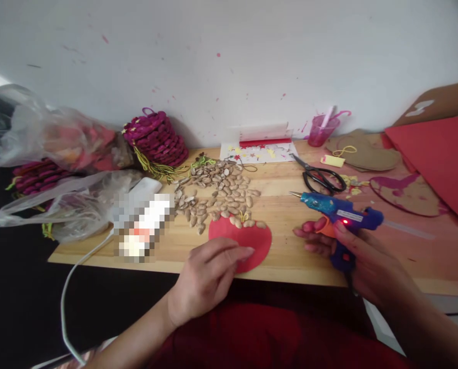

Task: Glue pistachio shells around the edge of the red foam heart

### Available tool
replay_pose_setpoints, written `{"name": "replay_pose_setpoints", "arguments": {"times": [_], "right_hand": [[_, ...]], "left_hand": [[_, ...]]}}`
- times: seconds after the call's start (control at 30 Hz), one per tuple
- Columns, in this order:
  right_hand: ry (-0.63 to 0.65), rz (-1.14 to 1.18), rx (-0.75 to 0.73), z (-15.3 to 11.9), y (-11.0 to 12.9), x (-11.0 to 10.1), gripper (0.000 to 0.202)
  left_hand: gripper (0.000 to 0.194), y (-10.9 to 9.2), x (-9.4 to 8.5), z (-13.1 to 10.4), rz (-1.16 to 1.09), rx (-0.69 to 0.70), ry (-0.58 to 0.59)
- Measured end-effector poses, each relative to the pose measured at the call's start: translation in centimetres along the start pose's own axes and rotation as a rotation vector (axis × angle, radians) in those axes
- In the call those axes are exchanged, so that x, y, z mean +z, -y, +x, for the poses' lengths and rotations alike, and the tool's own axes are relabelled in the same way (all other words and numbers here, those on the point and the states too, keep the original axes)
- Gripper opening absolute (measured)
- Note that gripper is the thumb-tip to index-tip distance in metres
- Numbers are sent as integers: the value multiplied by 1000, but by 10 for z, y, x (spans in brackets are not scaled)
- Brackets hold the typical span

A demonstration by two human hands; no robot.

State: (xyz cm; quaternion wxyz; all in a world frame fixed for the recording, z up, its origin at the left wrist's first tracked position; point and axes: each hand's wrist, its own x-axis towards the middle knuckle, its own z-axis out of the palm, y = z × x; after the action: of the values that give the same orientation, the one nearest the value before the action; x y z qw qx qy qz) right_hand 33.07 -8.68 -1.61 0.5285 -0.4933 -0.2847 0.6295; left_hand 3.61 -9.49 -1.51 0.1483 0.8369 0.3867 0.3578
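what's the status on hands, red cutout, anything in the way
Left hand on red cutout, right hand gripping glue gun. Edge peanuts along cutout's far side. Loose peanuts beyond, scissors behind gun.

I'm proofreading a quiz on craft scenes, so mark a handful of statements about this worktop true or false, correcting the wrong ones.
1. The right hand holds a blue glue gun. True.
2. The black scissors lie left of the loose peanuts. False: the scissors lie to their right.
3. Peanuts sit along the top edge of the red shape. True.
4. The pink cup lies on its side. False: the cup stands upright.
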Motion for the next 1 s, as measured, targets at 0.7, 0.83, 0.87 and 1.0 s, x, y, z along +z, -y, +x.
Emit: {"name": "replay_pose_setpoints", "arguments": {"times": [0.7,0.83,0.87,1.0], "right_hand": [[152,76,79,-1,-8,27,26],[134,88,76,-12,-4,16,26],[107,87,77,-16,-2,14,26],[-38,85,82,-34,5,7,24]], "left_hand": [[64,21,3,-8,339,-346,-25],[68,17,7,-8,259,-346,-19],[69,14,8,-6,237,-331,-14],[69,4,18,10,145,-239,49]]}}
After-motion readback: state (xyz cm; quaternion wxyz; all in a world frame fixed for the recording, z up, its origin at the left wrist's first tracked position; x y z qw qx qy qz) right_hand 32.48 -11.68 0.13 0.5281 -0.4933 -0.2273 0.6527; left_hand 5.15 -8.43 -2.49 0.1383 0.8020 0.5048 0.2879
